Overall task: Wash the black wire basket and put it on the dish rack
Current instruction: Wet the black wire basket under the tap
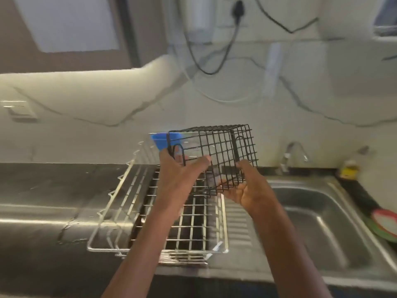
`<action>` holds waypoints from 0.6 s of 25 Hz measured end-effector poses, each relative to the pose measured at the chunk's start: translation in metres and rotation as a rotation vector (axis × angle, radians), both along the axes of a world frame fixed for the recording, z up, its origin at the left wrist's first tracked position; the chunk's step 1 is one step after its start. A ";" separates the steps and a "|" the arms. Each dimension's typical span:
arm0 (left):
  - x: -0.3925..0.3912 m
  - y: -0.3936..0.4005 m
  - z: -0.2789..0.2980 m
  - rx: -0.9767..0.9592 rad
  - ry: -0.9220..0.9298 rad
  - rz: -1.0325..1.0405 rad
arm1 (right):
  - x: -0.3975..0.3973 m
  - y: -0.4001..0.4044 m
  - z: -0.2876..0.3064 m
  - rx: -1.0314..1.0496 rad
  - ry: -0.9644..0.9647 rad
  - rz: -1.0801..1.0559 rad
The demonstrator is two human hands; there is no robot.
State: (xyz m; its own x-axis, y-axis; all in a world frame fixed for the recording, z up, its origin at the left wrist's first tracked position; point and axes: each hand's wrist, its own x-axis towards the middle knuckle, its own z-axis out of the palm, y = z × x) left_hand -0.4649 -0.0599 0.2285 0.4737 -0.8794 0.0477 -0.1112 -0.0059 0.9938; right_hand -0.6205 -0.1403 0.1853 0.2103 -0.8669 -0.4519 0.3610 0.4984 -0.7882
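Observation:
The black wire basket point(219, 151) hangs in the air, tipped on its side, above the far end of the steel dish rack point(120, 203). My left hand point(178, 175) holds its left end, with the thumb stretched along the lower wires and the fingers behind the mesh. My right hand point(247, 188) grips the basket's lower right corner from below, fingers curled round the wires. The basket's bottom edge is just above the rack's far rim; I cannot tell whether it touches.
A blue plastic piece point(160, 140) shows behind the basket at the rack's far end. The steel sink point(322, 216) lies to the right with a tap point(294, 151) behind it. A soap bottle point(349, 166) and a green-rimmed dish point(386, 224) sit along the sink's right edge.

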 end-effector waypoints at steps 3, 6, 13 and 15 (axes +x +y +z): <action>-0.065 -0.034 -0.008 0.026 -0.113 -0.142 | -0.064 -0.009 -0.020 0.094 -0.049 -0.138; -0.114 -0.068 -0.024 0.078 -0.242 -0.258 | -0.104 -0.020 -0.049 0.156 -0.064 -0.230; -0.177 -0.150 -0.090 0.160 -0.423 -0.523 | -0.188 -0.057 -0.144 0.342 0.296 -0.218; -0.189 -0.172 -0.111 0.167 -0.489 -0.632 | -0.217 -0.074 -0.161 0.139 0.653 -0.239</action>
State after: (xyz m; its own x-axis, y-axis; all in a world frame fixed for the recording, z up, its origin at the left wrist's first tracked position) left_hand -0.6542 -0.2315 0.1178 -0.1546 -0.9874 -0.0351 -0.5641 0.0590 0.8236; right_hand -0.8378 -0.2142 0.0242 -0.3299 -0.7808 -0.5306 -0.0516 0.5761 -0.8157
